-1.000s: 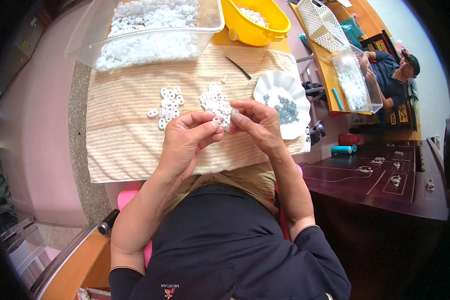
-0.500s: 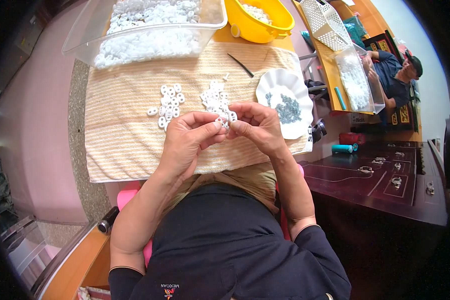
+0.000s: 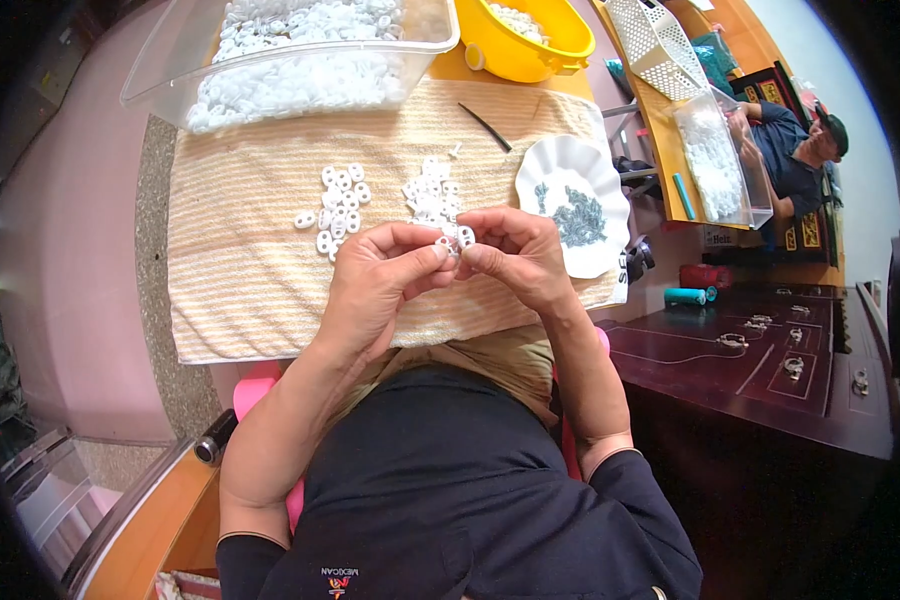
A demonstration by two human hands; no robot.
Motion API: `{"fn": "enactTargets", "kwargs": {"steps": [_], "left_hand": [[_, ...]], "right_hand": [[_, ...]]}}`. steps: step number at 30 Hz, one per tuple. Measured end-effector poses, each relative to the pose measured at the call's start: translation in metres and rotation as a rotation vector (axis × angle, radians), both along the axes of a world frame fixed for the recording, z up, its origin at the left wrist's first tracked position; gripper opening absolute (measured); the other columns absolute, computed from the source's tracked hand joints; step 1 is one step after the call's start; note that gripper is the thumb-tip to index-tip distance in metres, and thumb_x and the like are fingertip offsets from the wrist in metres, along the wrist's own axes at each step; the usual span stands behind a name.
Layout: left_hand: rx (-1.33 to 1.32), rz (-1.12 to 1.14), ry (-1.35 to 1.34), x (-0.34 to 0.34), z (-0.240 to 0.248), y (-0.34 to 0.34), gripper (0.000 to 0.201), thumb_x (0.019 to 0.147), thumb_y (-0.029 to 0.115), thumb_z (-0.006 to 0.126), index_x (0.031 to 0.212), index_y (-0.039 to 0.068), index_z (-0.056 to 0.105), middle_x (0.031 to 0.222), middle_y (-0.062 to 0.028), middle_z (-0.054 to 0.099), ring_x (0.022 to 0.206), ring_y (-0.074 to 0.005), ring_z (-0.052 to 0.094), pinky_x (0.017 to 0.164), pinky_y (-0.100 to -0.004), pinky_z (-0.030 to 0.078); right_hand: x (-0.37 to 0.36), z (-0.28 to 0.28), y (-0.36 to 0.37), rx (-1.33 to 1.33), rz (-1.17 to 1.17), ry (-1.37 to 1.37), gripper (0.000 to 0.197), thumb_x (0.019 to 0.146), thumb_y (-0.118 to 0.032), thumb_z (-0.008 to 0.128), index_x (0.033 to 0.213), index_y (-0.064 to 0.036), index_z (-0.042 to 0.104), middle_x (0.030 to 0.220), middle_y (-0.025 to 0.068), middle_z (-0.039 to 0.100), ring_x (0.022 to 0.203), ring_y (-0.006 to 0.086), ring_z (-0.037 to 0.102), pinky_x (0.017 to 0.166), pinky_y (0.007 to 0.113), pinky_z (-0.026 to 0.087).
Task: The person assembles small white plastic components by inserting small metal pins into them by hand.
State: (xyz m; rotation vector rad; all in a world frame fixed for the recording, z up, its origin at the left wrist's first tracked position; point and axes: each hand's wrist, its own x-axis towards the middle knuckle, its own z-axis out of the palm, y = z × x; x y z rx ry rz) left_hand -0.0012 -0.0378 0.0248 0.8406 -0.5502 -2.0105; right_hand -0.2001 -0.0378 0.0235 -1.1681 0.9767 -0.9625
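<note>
Both my hands meet in front of me above the near half of the striped towel [image 3: 260, 290]. My right hand [image 3: 522, 258] pinches a white oval plastic piece with two holes [image 3: 466, 236] between thumb and fingertips. Close against it, my left hand [image 3: 382, 265] pinches a smaller white plastic part [image 3: 444, 243], whose shape is partly hidden by the fingers. Just beyond my fingertips lies a pile of small white parts [image 3: 430, 192]. Left of that rests a group of white two-holed oval pieces [image 3: 342, 198]. A fluted white plate [image 3: 610, 175] to the right holds small dark grey bits [image 3: 578, 218].
A clear bin [image 3: 305, 55] heaped with white pieces stands at the back left, beside a yellow tub [image 3: 525, 62]. A thin black stick [image 3: 485, 127] lies on the towel. At the right, another person [image 3: 785, 145] sits by a clear box of white pieces [image 3: 712, 165].
My hands keep nearly the same pose, fingertips together. The white oval piece in my right hand has turned slightly. The whole view has shifted a little.
</note>
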Motion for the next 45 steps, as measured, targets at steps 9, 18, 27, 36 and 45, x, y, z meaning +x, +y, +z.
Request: {"fn": "enactTargets", "kwargs": {"steps": [9,18,27,36,45], "left_hand": [[0.008,-0.020,0.003,0.0005,-0.0009,0.0006,0.015,0.085,0.002,0.065,0.098,-0.004,0.064,0.088,-0.0108,0.067,0.076,-0.0133,0.065,0.073,-0.0246,0.056],[0.018,-0.030,-0.009,-0.0005,-0.0021,0.0016,0.014,0.085,0.002,0.065,0.098,-0.004,0.064,0.087,-0.0096,0.067,0.076,-0.0131,0.065,0.073,-0.0243,0.055],[0.027,-0.039,-0.021,-0.0010,-0.0027,0.0021,0.014,0.085,0.002,0.065,0.098,-0.003,0.064,0.087,-0.0090,0.067,0.076,-0.0129,0.065,0.073,-0.0243,0.056],[0.033,-0.055,-0.012,-0.0007,0.0002,0.0021,0.013,0.086,0.003,0.065,0.097,-0.003,0.065,0.083,-0.0077,0.066,0.073,-0.0120,0.063,0.071,-0.0252,0.055],[0.065,-0.073,-0.003,0.0007,0.0024,0.0013,0.014,0.085,0.004,0.066,0.097,-0.002,0.065,0.083,-0.0073,0.066,0.072,-0.0121,0.063,0.069,-0.0250,0.056]], "right_hand": [[-0.0007,0.0000,0.0011,-0.011,0.023,0.037,0.030,0.087,-0.001,0.066,0.115,0.0049,0.059,0.096,0.0095,0.067,0.083,0.0147,0.067,0.072,0.027,0.057],[-0.0011,-0.0003,0.0015,0.000,0.043,0.017,0.030,0.086,-0.001,0.066,0.114,0.0052,0.059,0.093,0.0094,0.068,0.082,0.0139,0.066,0.071,0.026,0.056],[0.0004,0.0014,0.0024,-0.014,0.044,0.062,0.031,0.085,0.002,0.066,0.115,0.0055,0.060,0.093,0.0099,0.068,0.083,0.0138,0.066,0.072,0.025,0.056],[-0.0001,0.0002,0.0028,0.036,0.047,-0.025,0.029,0.085,0.003,0.065,0.114,0.0058,0.060,0.095,0.0124,0.068,0.084,0.0169,0.067,0.073,0.028,0.057],[-0.0015,-0.0012,0.0025,0.081,0.067,-0.086,0.029,0.086,0.001,0.065,0.113,0.0072,0.060,0.095,0.0136,0.068,0.084,0.0192,0.068,0.073,0.030,0.058]]}}
